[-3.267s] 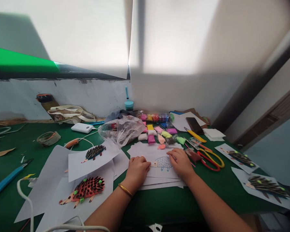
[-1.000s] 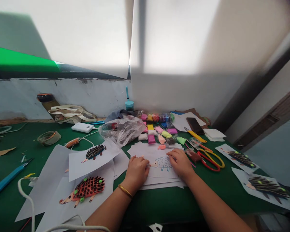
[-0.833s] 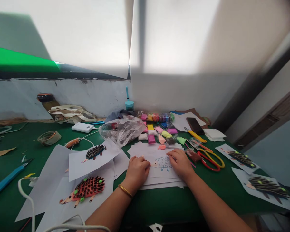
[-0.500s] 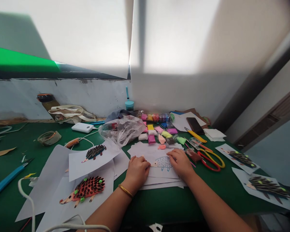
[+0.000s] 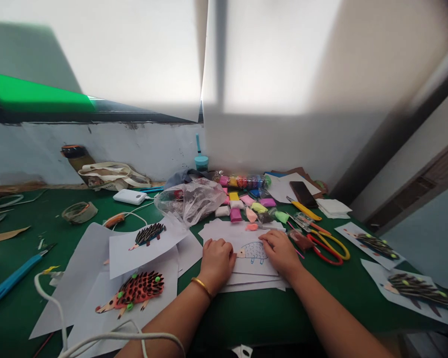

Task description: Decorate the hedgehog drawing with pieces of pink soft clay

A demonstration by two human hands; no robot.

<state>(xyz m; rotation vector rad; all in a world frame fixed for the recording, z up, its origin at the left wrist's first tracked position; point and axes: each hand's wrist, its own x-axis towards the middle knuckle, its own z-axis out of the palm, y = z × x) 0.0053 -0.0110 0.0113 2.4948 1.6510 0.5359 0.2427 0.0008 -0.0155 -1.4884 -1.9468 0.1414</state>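
A sheet of white paper (image 5: 252, 268) tops a small stack, bearing a blue-outlined hedgehog drawing (image 5: 254, 250) with a peach-coloured face (image 5: 242, 252). My left hand (image 5: 217, 261) rests on the sheet's left side, fingers curled and thumb at the snout tip; whatever lies under those fingers is hidden. On the right, my right hand (image 5: 281, 252) lies with its fingers stretched over the paper, fingertips at the upper right of the hedgehog's back. A lump of peach clay (image 5: 251, 227) sits at the paper's top edge, just beyond the drawing.
Behind the paper lie several coloured clay packets (image 5: 236, 215) and a clear plastic bag (image 5: 190, 201). To the right are red-and-yellow scissors (image 5: 326, 248), a yellow cutter (image 5: 304, 209) and a phone (image 5: 303, 194). Finished hedgehog pictures (image 5: 140, 291) lie left; a white cable (image 5: 123, 336) crosses near my left forearm.
The whole view has shifted slightly, so things appear a little further right. My left hand's fingers have moved slightly at the snout; my right hand stays by the hedgehog's back.
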